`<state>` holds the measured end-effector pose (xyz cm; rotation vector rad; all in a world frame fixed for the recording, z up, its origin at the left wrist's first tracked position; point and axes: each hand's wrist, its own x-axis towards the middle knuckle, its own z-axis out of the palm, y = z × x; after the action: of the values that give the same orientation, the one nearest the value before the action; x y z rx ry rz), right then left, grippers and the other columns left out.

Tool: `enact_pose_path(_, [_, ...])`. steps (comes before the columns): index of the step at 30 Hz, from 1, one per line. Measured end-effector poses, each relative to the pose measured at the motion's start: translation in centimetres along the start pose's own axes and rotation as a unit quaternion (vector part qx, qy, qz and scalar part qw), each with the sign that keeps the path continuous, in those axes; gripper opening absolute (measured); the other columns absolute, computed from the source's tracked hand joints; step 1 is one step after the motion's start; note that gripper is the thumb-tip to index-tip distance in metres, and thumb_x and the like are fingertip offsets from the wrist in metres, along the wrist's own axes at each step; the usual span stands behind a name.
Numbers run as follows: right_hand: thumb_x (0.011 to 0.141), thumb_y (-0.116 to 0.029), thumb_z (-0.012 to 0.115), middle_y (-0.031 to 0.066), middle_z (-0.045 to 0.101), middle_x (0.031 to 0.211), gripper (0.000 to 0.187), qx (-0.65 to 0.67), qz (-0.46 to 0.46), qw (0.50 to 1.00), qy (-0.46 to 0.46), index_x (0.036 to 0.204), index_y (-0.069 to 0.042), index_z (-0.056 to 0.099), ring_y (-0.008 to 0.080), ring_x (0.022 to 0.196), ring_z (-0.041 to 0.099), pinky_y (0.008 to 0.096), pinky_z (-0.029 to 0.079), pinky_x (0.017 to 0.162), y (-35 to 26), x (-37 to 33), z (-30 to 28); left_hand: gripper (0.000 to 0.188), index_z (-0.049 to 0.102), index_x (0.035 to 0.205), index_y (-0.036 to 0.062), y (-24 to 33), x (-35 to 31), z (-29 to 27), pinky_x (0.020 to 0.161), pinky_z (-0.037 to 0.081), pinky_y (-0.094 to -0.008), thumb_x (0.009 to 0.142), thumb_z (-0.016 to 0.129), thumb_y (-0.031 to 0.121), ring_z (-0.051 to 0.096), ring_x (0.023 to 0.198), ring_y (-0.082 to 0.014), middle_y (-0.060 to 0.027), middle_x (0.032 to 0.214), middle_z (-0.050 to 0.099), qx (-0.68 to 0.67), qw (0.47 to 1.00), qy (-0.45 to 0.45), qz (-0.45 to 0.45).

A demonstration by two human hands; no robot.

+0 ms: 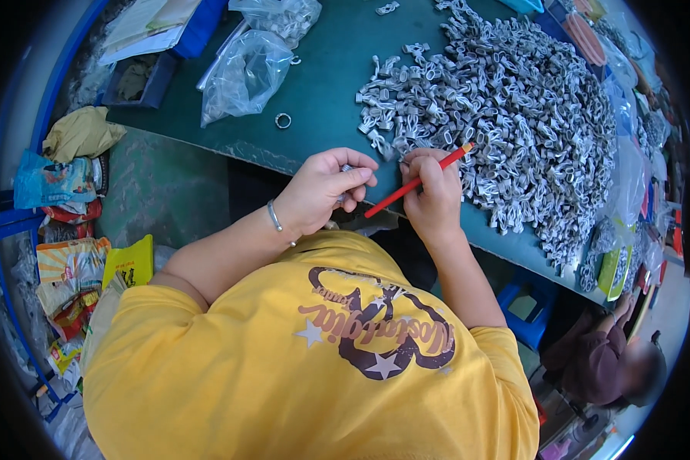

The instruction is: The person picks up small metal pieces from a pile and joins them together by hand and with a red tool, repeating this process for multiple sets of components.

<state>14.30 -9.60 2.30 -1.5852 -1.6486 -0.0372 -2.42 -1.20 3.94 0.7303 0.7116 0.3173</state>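
My left hand (322, 188) is closed at the table's near edge, its thumb and fingers pinched on a small grey metal piece (346, 169), mostly hidden by the fingers. A bangle circles that wrist. Just to the right, my right hand (435, 201) is closed around a slim red pencil-like tool (392, 199). The tool slants, its orange end up to the right over the heap and its other end low between my hands. My right fingertips are beside the near left edge of a big heap of grey metal pieces (514, 115), looped and coil-like.
The green table (326, 84) carries clear plastic bags (247, 73), a loose metal ring (283, 120) and a blue bin (142, 80). Packets and bags (73, 261) crowd the left side. A blue stool (530, 307) stands below the table; another person (602, 360) sits at lower right.
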Motion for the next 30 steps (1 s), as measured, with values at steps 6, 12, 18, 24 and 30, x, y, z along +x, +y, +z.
enact_pose_path(6, [0.065, 0.005, 0.067, 0.0125, 0.06, 0.083, 0.024, -0.001, 0.044, 0.999, 0.002, 0.076, -0.003, 0.047, 0.0307, 0.071, 0.055, 0.0375, 0.044, 0.063, -0.1, 0.0, -0.4, 0.016, 0.055, 0.102, -0.0001, 0.0, 0.4, 0.0, 0.051, 0.043, -0.0182, 0.087, 0.053, 0.006, 0.054, 0.064, -0.0078, -0.0074, 0.086, 0.061, 0.028, 1.0, -0.005, 0.001])
enact_pose_path(12, [0.078, 0.005, 0.061, 0.0117, 0.062, 0.08, 0.022, 0.211, 0.212, 0.949, 0.096, 0.074, -0.002, 0.041, 0.0159, 0.065, 0.059, 0.0245, 0.046, 0.058, -0.4, -0.4, -0.6, 0.022, 0.055, 0.105, -0.0009, -0.2, 0.2, 0.1, 0.049, 0.041, -0.0172, 0.084, 0.057, 0.004, 0.051, 0.06, -0.0059, -0.0065, 0.084, 0.06, 0.06, 0.998, -0.003, 0.022])
enact_pose_path(18, [0.083, 0.005, 0.056, 0.0115, 0.061, 0.081, 0.021, 0.328, 0.292, 0.891, 0.112, 0.075, -0.003, 0.038, 0.0126, 0.067, 0.059, 0.0213, 0.048, 0.056, -1.1, 0.4, -1.1, 0.028, 0.053, 0.11, -0.0016, 0.1, 0.2, 0.8, 0.048, 0.039, -0.0163, 0.083, 0.058, 0.002, 0.049, 0.058, -0.0046, -0.0072, 0.085, 0.061, 0.087, 0.996, -0.006, 0.036])
enact_pose_path(24, [0.084, 0.003, 0.056, 0.015, 0.061, 0.083, 0.021, 0.504, 0.331, 0.791, 0.098, 0.075, -0.005, 0.038, 0.0144, 0.063, 0.061, 0.0205, 0.049, 0.051, -2.1, 0.7, -2.3, 0.028, 0.053, 0.11, -0.0015, 0.7, -0.1, 1.3, 0.048, 0.039, -0.016, 0.083, 0.058, 0.002, 0.048, 0.057, -0.0045, -0.0073, 0.085, 0.061, 0.08, 0.994, -0.012, 0.078])
enact_pose_path(30, [0.082, 0.007, 0.056, 0.0166, 0.06, 0.09, 0.022, 0.578, 0.295, 0.76, 0.041, 0.076, -0.006, 0.038, 0.0169, 0.071, 0.062, 0.0231, 0.051, 0.057, -2.6, -0.1, -2.0, 0.025, 0.059, 0.105, -0.0013, 1.9, -1.3, 1.7, 0.051, 0.039, -0.0156, 0.081, 0.062, 0.001, 0.05, 0.061, -0.0052, -0.0037, 0.082, 0.059, 0.141, 0.979, -0.022, 0.145])
